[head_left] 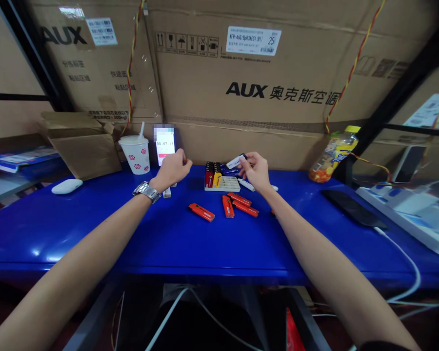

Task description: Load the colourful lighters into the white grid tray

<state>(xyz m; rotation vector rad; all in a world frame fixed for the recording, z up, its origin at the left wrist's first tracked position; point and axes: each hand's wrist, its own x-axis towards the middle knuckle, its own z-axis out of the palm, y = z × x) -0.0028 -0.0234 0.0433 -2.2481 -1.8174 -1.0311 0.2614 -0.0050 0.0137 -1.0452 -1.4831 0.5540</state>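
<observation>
Right hand (255, 170) pinches a white lighter (236, 161), slanting toward 10 o'clock above a white tray (229, 184) of upright lighters. Left hand (172, 169) curls loosely, empty. Four orange lighters (228, 205) lie on the blue worktop (58, 229) at the right hand's 7 o'clock, nearer that hand.

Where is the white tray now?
In the head view, the white tray sits at the middle of the blue table, between the left hand and right hand, just behind the orange lighters.
</observation>
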